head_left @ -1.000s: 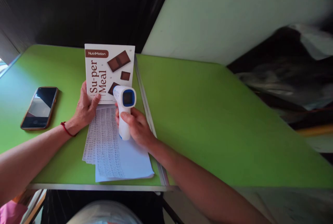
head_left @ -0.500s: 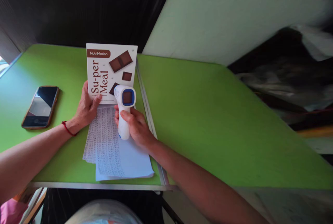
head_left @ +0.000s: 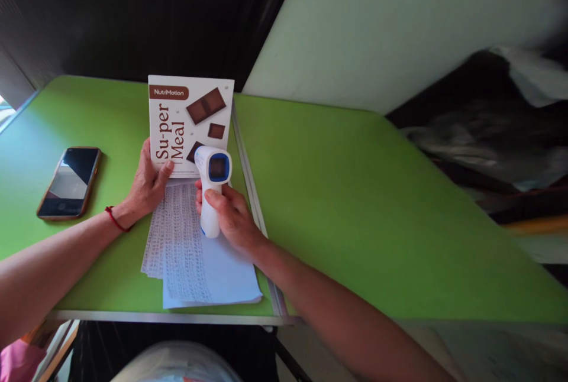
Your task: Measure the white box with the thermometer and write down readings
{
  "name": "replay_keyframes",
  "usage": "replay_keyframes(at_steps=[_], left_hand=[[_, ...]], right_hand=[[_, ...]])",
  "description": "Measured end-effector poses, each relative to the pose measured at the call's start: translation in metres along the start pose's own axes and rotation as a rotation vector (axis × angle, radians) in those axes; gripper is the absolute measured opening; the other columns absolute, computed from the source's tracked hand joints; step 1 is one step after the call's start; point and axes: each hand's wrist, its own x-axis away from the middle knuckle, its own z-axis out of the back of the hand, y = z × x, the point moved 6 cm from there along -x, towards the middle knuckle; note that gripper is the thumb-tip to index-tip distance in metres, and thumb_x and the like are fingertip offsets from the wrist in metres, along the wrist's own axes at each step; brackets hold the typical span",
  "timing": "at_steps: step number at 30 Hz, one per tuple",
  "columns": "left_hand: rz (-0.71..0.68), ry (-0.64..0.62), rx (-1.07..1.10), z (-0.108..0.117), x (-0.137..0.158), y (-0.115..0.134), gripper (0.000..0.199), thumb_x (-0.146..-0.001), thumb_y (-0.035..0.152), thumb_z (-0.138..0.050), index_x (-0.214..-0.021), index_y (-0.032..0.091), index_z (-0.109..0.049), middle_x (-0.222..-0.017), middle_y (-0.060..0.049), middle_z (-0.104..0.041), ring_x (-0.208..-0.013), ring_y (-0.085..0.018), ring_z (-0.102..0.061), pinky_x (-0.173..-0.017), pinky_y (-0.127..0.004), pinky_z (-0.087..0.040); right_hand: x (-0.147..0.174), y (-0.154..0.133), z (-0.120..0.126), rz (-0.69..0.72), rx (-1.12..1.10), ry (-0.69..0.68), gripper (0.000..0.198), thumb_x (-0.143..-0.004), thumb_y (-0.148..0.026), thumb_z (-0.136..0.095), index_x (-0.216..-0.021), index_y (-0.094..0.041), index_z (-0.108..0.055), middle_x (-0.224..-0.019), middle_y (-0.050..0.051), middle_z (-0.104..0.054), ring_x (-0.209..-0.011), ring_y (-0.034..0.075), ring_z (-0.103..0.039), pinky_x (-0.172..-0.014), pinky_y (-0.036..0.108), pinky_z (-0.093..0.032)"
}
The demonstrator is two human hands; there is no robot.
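A white box (head_left: pixel 177 119) printed "NutriMotion Su-per Meal" with brown chocolate pieces faces me, held upright. My left hand (head_left: pixel 149 181) grips its lower left corner, thumb on the front and fingers behind. In my right hand (head_left: pixel 233 213) is a white infrared thermometer (head_left: pixel 211 210) with a blue-rimmed screen. The fingers wrap round its handle. Its head overlaps the box's lower right corner from my view, and its front end is hidden. Sheets of paper (head_left: pixel 213 275) with dense handwriting lie below both hands.
A phone (head_left: pixel 71 184) in a brown case lies left of my left hand on the green table (head_left: pixel 377 222). A metal seam (head_left: pixel 251 181) runs between two table panels. Behind stand a dark panel (head_left: pixel 133 15) and a pale wall (head_left: pixel 355 33). Plastic-wrapped items (head_left: pixel 483 139) sit at right.
Almost nothing differs. Both hands, the box and the thermometer keep their places; the view has shifted very slightly.
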Motion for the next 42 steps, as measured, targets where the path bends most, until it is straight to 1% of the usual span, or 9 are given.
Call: replay_keyframes(at_steps=[3,10,15,22,28,33,42], left_hand=[[0.006,0.002,0.005,-0.0004,0.0002,-0.0011,0.057,-0.106,0.061,-0.047,-0.149,0.027,-0.034,-0.135,-0.014,-0.058,-0.118,-0.027,-0.063,-0.103,-0.047,-0.058],[-0.023,0.004,0.039,-0.0012,-0.0002,-0.0023,0.057,-0.106,0.059,-0.049,-0.15,0.026,-0.035,-0.134,-0.014,-0.058,-0.118,-0.028,-0.062,-0.103,-0.049,-0.057],[0.001,0.002,0.07,-0.0026,0.0002,-0.0046,0.056,-0.106,0.058,-0.051,-0.149,0.025,-0.036,-0.136,-0.014,-0.058,-0.119,-0.027,-0.061,-0.105,-0.047,-0.056],[-0.002,0.002,0.087,-0.0027,0.0003,-0.0032,0.055,-0.106,0.056,-0.052,-0.15,0.026,-0.036,-0.135,-0.013,-0.061,-0.116,-0.027,-0.064,-0.101,-0.047,-0.059],[0.027,0.0,0.041,-0.0013,0.0009,-0.0038,0.058,-0.106,0.059,-0.051,-0.15,0.026,-0.037,-0.138,-0.014,-0.061,-0.117,-0.027,-0.065,-0.1,-0.046,-0.058],[0.017,0.01,0.053,-0.001,0.0006,-0.0044,0.06,-0.105,0.062,-0.051,-0.151,0.026,-0.036,-0.137,-0.014,-0.06,-0.118,-0.027,-0.064,-0.102,-0.046,-0.058],[-0.004,0.03,0.084,-0.0005,-0.0009,-0.0046,0.054,-0.104,0.058,-0.054,-0.145,0.026,-0.041,-0.133,-0.013,-0.06,-0.117,-0.027,-0.063,-0.102,-0.046,-0.058]], right_hand=[[-0.001,0.0011,0.0005,0.002,0.001,0.002,0.035,-0.078,-0.057,-0.071,-0.085,-0.023,-0.065,-0.069,-0.002,-0.058,-0.061,0.013,-0.05,-0.057,0.031,-0.04],[-0.0016,0.0008,0.0,-0.006,-0.001,0.0,0.034,-0.077,-0.056,-0.07,-0.084,-0.022,-0.065,-0.068,-0.003,-0.058,-0.061,0.013,-0.049,-0.059,0.031,-0.04],[-0.0009,0.0016,0.0005,-0.014,0.0,0.011,0.035,-0.076,-0.056,-0.071,-0.084,-0.022,-0.065,-0.069,-0.003,-0.058,-0.062,0.013,-0.05,-0.059,0.031,-0.04],[-0.0008,0.0033,0.0001,-0.009,-0.017,-0.027,0.043,-0.077,-0.063,-0.074,-0.086,-0.023,-0.064,-0.071,-0.003,-0.057,-0.062,0.013,-0.049,-0.057,0.031,-0.04],[-0.0015,-0.0002,-0.0012,0.055,0.003,-0.076,0.051,-0.076,-0.071,-0.076,-0.083,-0.024,-0.059,-0.071,-0.004,-0.057,-0.064,0.013,-0.052,-0.06,0.032,-0.045],[-0.0027,-0.0024,-0.0018,0.089,0.031,-0.084,0.052,-0.077,-0.073,-0.075,-0.081,-0.024,-0.059,-0.072,-0.003,-0.058,-0.064,0.013,-0.053,-0.06,0.031,-0.044],[-0.0034,-0.0005,-0.0025,0.082,0.025,-0.089,0.055,-0.075,-0.075,-0.076,-0.082,-0.024,-0.059,-0.07,-0.004,-0.056,-0.063,0.013,-0.052,-0.058,0.031,-0.044]])
